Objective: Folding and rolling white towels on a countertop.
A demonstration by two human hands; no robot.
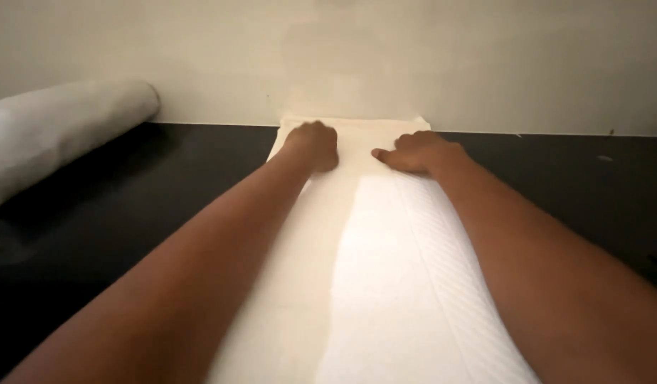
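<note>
A plain, pale beige wall [485, 57] runs across the back, meeting a dark, nearly black table [165, 185]. Light falls warm and dim. At the left edge lies a thick white rolled bundle [51, 135], close to the wall.

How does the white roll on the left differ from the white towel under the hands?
The roll is rolled into a cylinder; the towel lies spread flat. The roll sits apart, untouched; the left hand and right hand press on the towel's far end. Both are white, on the dark surface.
</note>
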